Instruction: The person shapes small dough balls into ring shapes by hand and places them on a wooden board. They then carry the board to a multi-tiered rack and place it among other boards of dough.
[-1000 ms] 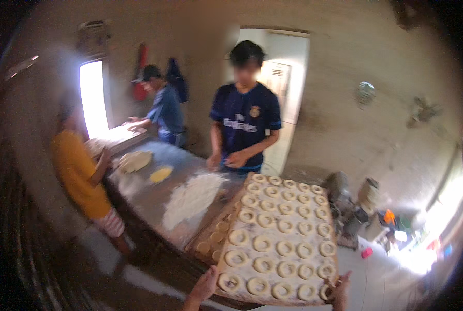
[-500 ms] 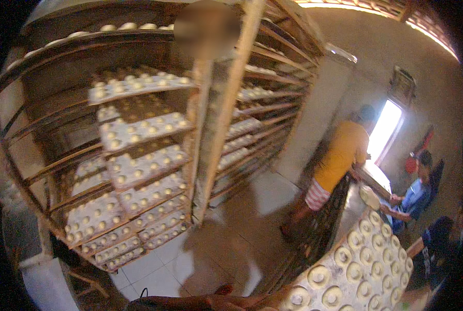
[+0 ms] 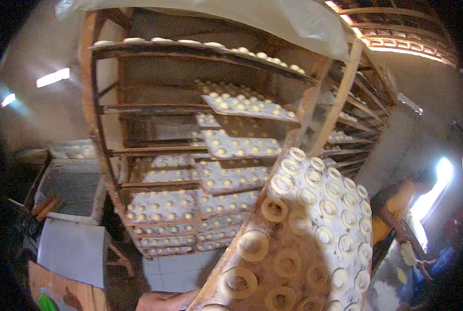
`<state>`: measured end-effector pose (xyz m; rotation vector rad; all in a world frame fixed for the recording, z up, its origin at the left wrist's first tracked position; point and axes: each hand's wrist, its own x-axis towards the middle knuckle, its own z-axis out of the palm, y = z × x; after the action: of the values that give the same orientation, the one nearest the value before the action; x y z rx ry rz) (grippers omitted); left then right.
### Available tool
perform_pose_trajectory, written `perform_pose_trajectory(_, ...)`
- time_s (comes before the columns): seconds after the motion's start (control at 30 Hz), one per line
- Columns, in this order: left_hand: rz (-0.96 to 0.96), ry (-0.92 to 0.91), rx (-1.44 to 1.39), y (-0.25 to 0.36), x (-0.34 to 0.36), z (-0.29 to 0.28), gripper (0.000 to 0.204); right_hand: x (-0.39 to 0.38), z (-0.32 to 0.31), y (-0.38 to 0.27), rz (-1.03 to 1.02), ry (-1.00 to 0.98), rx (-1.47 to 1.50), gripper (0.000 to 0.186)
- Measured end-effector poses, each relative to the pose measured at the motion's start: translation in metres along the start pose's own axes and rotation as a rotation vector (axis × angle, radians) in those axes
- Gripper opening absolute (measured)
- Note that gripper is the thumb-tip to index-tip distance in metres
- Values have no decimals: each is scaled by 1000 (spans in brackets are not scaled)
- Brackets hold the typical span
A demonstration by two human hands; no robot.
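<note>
A long floured board (image 3: 314,236) carries several rows of pale ring-shaped dough pieces (image 3: 252,244) and slants up from the lower edge toward the rack. My left hand (image 3: 164,300) is at the board's lower left edge, its fingers closed against the rim and partly hidden under it. No part of my right hand shows. A dark shadow falls across the middle of the board and the rings there.
Ahead stands a wooden rack (image 3: 90,93) holding trays of small round dough balls (image 3: 242,103). At left are a white table (image 3: 71,254), a wooden board (image 3: 60,287) and a glass-topped case (image 3: 68,186). A person in yellow (image 3: 394,207) and a blue-clothed person work at right.
My view has swung left toward the rack. The board of dough rings has come from the lower right to the middle, with my left hand at its edge.
</note>
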<state>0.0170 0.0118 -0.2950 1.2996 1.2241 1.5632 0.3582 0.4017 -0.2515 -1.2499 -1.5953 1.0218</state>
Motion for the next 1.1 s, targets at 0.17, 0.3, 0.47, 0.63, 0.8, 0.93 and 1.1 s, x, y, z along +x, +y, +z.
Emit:
perform_pose_trajectory(0.17, 213, 16, 138, 31, -53, 11, 96, 4, 22, -32, -13, -118, 102, 67)
perform_pose_trajectory(0.3, 431, -54, 229, 33, -61, 49, 103, 2, 24, -49, -69, -194, 235, 67)
perform_pose_trajectory(0.47, 428, 22, 199, 38, 0, 88, 100, 16, 41, -71, -105, -353, 352, 68)
perform_pose_trajectory(0.63, 381, 284, 1, 57, 4, 70, 96, 23, 57, -109, -115, -449, 436, 70)
perform_pose_trajectory(0.8, 451, 695, -183, 94, -32, 34, 92, 34, 111, -159, -124, -626, 489, 71)
perform_pose_trajectory(0.93, 559, 944, -254, 110, -44, -3, 90, 49, 213, -191, -81, -885, 527, 73)
perform_pose_trajectory(1.1, 597, 986, -333, 111, -54, -85, 98, 9, 342, -236, -197, -816, 605, 73)
